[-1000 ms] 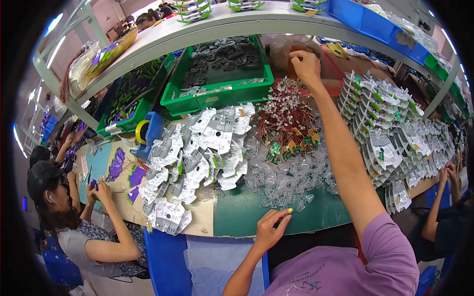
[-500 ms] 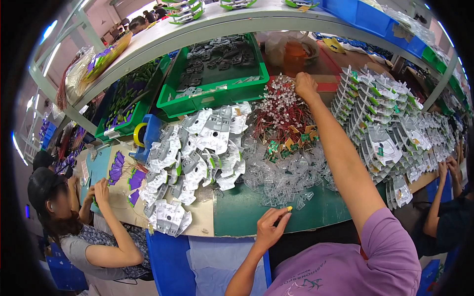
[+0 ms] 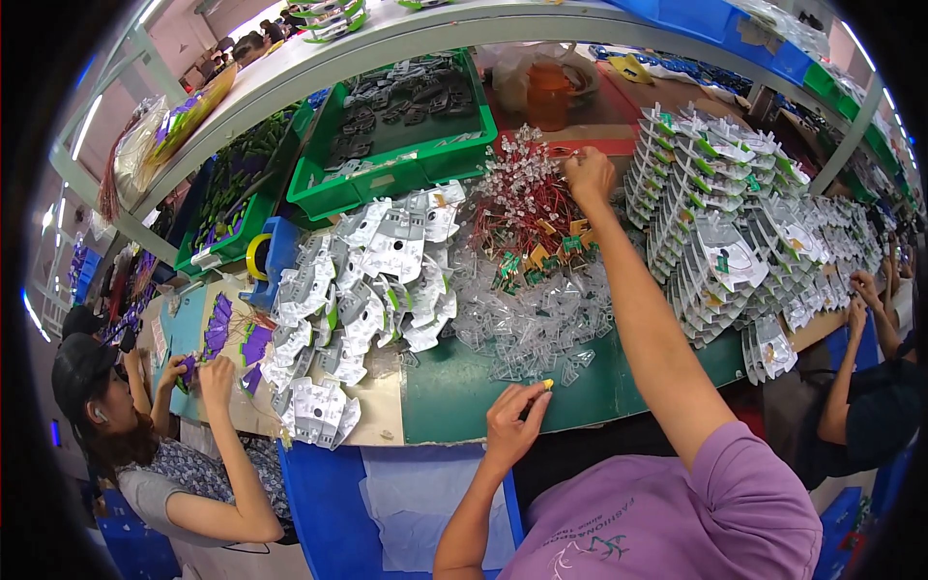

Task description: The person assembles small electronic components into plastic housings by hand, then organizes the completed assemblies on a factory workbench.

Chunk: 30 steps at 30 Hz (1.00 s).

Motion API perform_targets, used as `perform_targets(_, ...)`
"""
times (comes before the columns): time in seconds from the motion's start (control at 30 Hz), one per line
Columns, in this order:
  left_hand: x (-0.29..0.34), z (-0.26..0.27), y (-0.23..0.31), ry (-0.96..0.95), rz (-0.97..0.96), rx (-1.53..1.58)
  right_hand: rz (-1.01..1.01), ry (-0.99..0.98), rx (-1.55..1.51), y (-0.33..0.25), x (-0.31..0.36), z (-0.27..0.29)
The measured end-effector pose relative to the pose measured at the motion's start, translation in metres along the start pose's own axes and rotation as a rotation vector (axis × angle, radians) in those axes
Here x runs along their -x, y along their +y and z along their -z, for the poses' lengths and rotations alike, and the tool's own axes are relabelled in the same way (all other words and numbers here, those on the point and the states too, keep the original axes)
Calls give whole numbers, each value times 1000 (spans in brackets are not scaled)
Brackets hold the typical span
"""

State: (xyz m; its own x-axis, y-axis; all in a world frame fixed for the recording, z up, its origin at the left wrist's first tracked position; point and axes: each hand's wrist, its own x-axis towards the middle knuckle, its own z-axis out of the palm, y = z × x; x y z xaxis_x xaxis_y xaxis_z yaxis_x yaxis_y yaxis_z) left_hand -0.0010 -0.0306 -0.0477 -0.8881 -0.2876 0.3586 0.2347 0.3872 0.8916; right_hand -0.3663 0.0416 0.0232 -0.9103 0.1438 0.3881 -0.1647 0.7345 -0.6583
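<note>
My right arm reaches far across the bench, and my right hand (image 3: 590, 181) is closed at the right edge of a heap of red wires (image 3: 522, 188) with small clear ends. Its fingertips pinch what looks like a red wire; the grip itself is small to see. Small green and tan circuit boards (image 3: 541, 256) lie at the near side of the wires. Close to the bench's front edge, my left hand (image 3: 512, 422) hovers with thumb and index finger apart, a yellow cover (image 3: 548, 384) on one fingertip. Beyond it spreads a pile of clear plastic pieces (image 3: 527, 324).
White-and-grey shells (image 3: 387, 251) are heaped at left. Tall stacks of shells with green edges (image 3: 715, 222) stand at right. A green crate (image 3: 387, 179) holds dark parts beneath a shelf (image 3: 387, 48). A blue tape dispenser (image 3: 280, 256) and a co-worker (image 3: 193, 464) are at left.
My right hand has turned and drawn slightly nearer along the wire heap's edge, its fingertips now at a red wire. The whole view has shifted a little. My left hand keeps its pose.
</note>
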Motion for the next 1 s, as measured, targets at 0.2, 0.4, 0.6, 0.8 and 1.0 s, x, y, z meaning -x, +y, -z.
perform_targets(0.2, 7, 3, 0, 19, 14, -50, 371, 392, -371, -11, 106, 65)
perform_targets(0.4, 2, 9, 0, 45, 332, 447, 252, -292, -633, 11, 215, 145)
perform_targets(0.6, -20, 19, 42, 101, 294, 554, 325, -468, -528, 38, 238, 182)
perform_targets(0.8, -8, 13, 57, 38, 293, 476, 457, -468, -489, 55, 242, 192)
perform_targets(1.0, -1, 2, 55, 99, 328, 472, 454, -554, -498, 66, 239, 197)
